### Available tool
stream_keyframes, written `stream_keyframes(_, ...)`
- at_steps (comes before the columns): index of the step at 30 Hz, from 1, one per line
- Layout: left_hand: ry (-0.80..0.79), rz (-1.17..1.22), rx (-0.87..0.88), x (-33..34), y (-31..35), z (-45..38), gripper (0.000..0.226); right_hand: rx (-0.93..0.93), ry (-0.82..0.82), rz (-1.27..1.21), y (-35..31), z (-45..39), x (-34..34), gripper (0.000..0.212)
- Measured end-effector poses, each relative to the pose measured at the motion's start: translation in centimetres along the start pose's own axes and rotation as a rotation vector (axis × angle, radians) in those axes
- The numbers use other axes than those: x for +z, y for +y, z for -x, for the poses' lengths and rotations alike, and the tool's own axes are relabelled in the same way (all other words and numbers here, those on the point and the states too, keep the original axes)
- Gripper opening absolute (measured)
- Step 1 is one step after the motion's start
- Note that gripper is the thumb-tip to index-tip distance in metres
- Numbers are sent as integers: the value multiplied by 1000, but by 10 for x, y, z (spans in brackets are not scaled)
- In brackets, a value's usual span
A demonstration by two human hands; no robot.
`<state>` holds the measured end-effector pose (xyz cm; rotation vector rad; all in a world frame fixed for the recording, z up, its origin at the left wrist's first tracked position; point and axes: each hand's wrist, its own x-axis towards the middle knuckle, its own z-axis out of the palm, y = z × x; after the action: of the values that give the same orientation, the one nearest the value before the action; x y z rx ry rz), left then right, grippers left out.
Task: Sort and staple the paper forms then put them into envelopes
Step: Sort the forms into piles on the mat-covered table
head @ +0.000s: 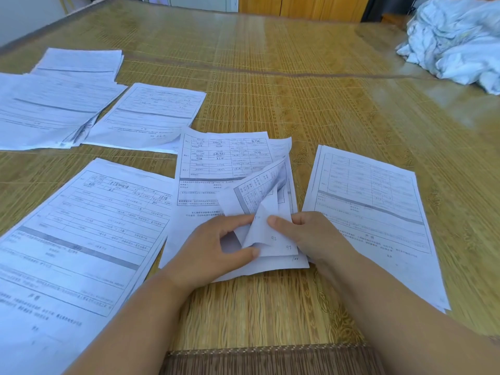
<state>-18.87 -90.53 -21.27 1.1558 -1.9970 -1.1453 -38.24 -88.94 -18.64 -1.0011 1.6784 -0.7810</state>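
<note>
At the centre of the bamboo mat [311, 85], a stack of paper forms [216, 169] lies flat and serves as the reference point. Both bare hands work at its near right corner. The left hand [213, 250] rests on the lower part of the stack; its grip is partly closed, with the thumb and fingers pinching the edge of the lifted sheets [263, 204]. The right hand [305, 234] sits just beside it, thumb pressed on the same lifted corner, so its grip is likewise closed on paper. The lifted sheets curl upward and away from the person, exposing printed tables on their undersides. Handwritten numbers show on the corners of the fanned sheets; "92" is legible, the others are less clear.

Right of the central stack, a second pile [373, 201] lies flat, just beside the right hand. Left of the central stack, a large pile [81, 228] lies near the person, its edge touching or overlapping the stack. Beyond the central stack to the left, a single form [151, 115] lies flat, and further left two more piles [46, 109] [81, 60] rest on the mat. Far right of the stack, well apart, a crumpled white cloth [457, 41] lies bunched up.
</note>
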Motion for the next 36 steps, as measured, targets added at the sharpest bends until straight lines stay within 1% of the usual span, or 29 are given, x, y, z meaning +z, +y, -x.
stream_keyframes(2,42,46,5,2,1,2,32,2,-1,9,1,-1,-1,42)
stream_keyframes(3,103,82,-2,4,1,2,22,18,-15,-3,1,-1,-2,46)
stream_keyframes(5,280,133,-61,5,0,2,20,84,-75,-69,2,-3,-7,48)
stream_keyframes(6,334,129,-88,5,-2,1,17,113,-114,-126,3,-4,-11,39)
stream_keyframes(7,363,111,-99,5,-3,-1,28,132,-158,-187,1,-3,-13,29)
stream_keyframes(8,368,99,-103,4,-5,-2,50,143,-192,-235,0,-3,-16,25)
stream_keyframes(9,356,119,-91,4,-5,-2,67,152,-216,-276,-1,-3,-17,25)
stream_keyframes(10,352,125,-82,4,-6,-1,77,160,-222,-307,-1,-4,-18,27)
stream_keyframes(13,370,76,-20,6,-7,1,86,160,-210,-361,0,-4,-17,28)
stream_keyframes(17,425,28,56,8,-1,3,91,145,-153,-350,1,-3,-13,19)
stream_keyframes(19,442,-32,128,9,2,4,81,136,-125,-325,2,-3,-10,13)
stream_keyframes(20,433,-44,143,10,1,4,69,130,-107,-315,1,-3,-9,12)
stream_keyframes(22,374,-29,94,10,0,3,35,114,-78,-317,0,-2,-6,14)
stream_keyframes(23,327,-35,48,10,0,3,28,109,-65,-319,-1,-1,-5,15)
stream_keyframes(24,273,-64,16,10,0,3,35,108,-55,-316,-2,-1,-4,15)
stream_keyframes(25,216,-117,0,10,0,5,48,107,-45,-314,-3,-1,-4,15)
stream_keyframes(26,183,-173,-15,10,1,5,58,104,-41,-310,-4,0,-3,15)
stream_keyframes(27,171,-215,-22,11,2,6,64,101,-39,-302,-4,0,-3,16)
stream_keyframes(28,174,-234,-33,12,2,6,63,99,-38,-293,-4,1,-3,17)
stream_keyframes(29,187,-232,-33,13,2,6,58,103,-32,-280,-4,1,-4,19)
stream_keyframes(31,239,-190,-21,13,1,4,48,115,-24,-272,-4,2,-7,24)
stream_keyframes(32,274,-142,-27,12,1,3,50,125,-30,-293,-4,2,-8,20)
stream_keyframes(34,335,-10,-82,8,5,3,72,111,-68,-288,-2,1,-10,9)
stream_keyframes(36,346,78,-113,6,6,3,94,78,-63,-225,1,2,-10,27)
